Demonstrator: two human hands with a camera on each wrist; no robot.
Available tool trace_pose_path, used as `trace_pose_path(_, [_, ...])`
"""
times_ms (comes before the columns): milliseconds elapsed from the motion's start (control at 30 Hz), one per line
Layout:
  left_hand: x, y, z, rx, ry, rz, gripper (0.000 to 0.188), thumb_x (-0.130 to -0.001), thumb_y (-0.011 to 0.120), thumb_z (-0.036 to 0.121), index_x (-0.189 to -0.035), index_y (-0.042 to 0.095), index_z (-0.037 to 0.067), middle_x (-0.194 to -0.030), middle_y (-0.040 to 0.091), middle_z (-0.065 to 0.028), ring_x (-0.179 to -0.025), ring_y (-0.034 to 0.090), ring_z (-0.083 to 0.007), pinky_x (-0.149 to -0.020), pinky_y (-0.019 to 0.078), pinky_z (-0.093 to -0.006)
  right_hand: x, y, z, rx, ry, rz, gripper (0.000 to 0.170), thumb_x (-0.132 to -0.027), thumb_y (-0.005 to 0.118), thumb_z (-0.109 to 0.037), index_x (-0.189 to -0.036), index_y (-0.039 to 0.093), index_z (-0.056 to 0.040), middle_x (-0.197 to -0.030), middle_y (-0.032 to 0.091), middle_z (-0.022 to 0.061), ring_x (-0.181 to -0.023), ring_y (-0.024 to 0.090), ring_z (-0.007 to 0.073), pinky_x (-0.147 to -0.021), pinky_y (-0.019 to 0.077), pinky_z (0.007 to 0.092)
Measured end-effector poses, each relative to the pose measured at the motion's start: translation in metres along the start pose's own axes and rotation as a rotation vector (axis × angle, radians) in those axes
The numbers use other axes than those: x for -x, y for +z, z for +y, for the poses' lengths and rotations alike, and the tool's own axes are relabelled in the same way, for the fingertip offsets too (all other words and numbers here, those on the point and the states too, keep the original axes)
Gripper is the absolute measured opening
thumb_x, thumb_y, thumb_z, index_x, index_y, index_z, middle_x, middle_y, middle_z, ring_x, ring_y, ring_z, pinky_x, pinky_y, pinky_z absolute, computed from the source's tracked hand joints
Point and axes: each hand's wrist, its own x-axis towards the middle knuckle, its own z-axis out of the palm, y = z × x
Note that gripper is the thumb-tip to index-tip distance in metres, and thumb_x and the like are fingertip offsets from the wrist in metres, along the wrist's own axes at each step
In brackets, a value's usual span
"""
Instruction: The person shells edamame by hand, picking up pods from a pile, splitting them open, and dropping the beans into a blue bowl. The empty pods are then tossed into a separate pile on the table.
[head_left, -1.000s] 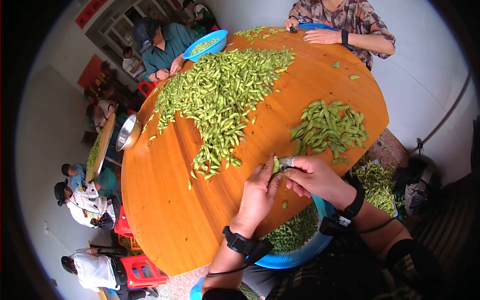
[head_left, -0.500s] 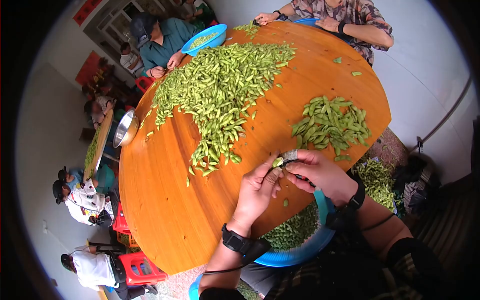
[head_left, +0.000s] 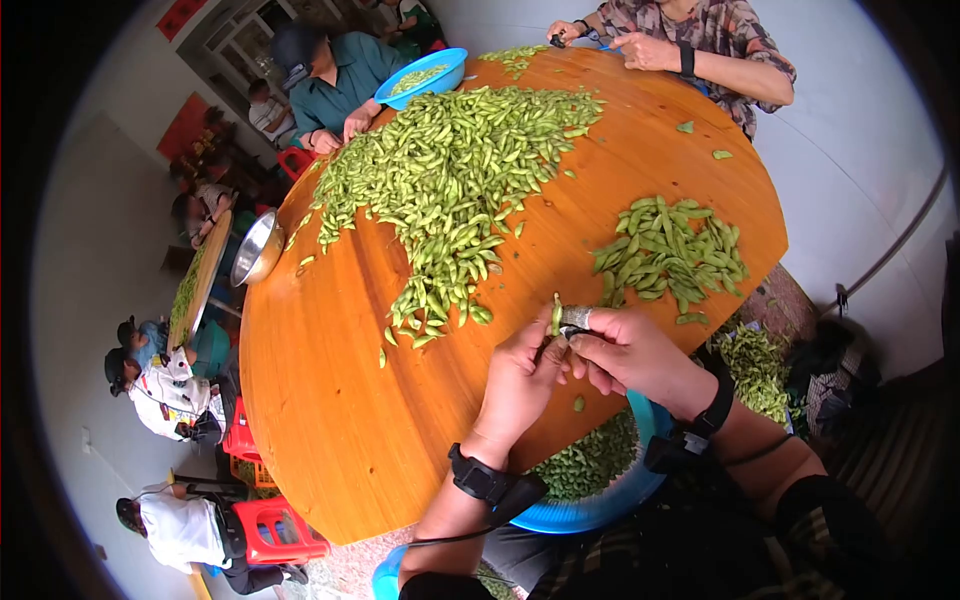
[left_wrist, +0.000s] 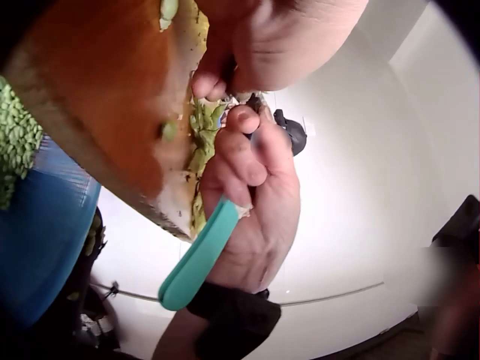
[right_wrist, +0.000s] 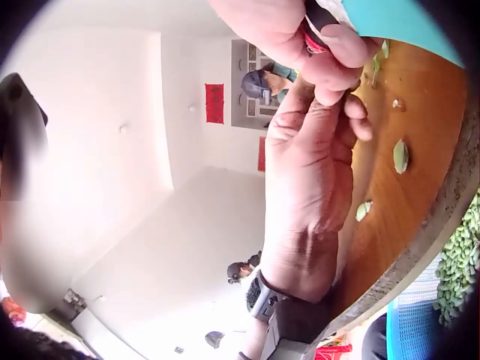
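Note:
In the head view my left hand (head_left: pixel 515 375) pinches a green soybean pod (head_left: pixel 556 315) upright between thumb and fingers, over the table's near edge. My right hand (head_left: pixel 640 350) meets it there, its wrapped fingertip (head_left: pixel 575 317) right at the pod. The left wrist view shows the right fingers curled round a tool with a teal handle (left_wrist: pixel 199 259); its working end is hidden among the fingers. Just below the hands, a blue basin (head_left: pixel 590 522) holds shelled green beans (head_left: pixel 590 460). A loose bean (head_left: pixel 579 403) lies on the table close by.
A large heap of pods (head_left: pixel 450 190) covers the far part of the wooden table (head_left: pixel 350 420); a smaller pile (head_left: pixel 670 250) lies right. A steel bowl (head_left: pixel 258 248) and another blue basin (head_left: pixel 440 80) stand at the far edge. Two people sit across. Discarded pods (head_left: pixel 755 370) fill the floor at right.
Both hands stay together at the table edge while the fingers work at the pod, which now stands more upright. The right hand has turned slightly. Across the table, a person's hands have shifted.

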Motion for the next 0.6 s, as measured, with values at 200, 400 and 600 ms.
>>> trace_pose_path(200, [0.001, 0.003, 0.001, -0.131, 0.117, 0.1, 0.043, -0.09, 0.055, -0.005, -0.132, 0.052, 0.004, -0.08, 0.06, -0.0029, -0.067, 0.058, -0.0071, -0.06, 0.0508, -0.0231, -0.003, 0.004, 0.008, -0.062, -0.005, 0.03, 0.012, -0.095, 0.047, -0.007, -0.092, 0.057, 0.0001, -0.07, 0.058, 0.0015, -0.049, 0.051, 0.0059, -0.043, 0.038, 0.0192])
trace_pose_path(400, [0.003, 0.001, 0.004, -0.132, 0.085, 0.124, 0.038, -0.09, 0.056, -0.002, -0.128, 0.055, 0.004, -0.079, 0.062, -0.0024, -0.064, 0.056, -0.0053, -0.06, 0.0499, -0.0216, -0.003, 0.008, 0.009, -0.066, 0.016, 0.119, 0.013, -0.096, 0.048, -0.009, -0.1, 0.058, -0.0014, -0.069, 0.055, 0.0002, -0.049, 0.047, 0.0041, -0.043, 0.0355, 0.0184])
trace_pose_path(600, [-0.001, -0.003, -0.007, -0.032, 0.086, 0.15, 0.036, -0.091, 0.055, -0.001, -0.127, 0.056, 0.003, -0.08, 0.063, -0.0015, -0.063, 0.055, -0.0057, -0.06, 0.0496, -0.0212, -0.008, 0.012, 0.01, -0.036, -0.012, 0.125, 0.013, -0.097, 0.048, -0.009, -0.099, 0.059, -0.0033, -0.063, 0.052, -0.0029, -0.046, 0.044, 0.0024, -0.04, 0.033, 0.0178])
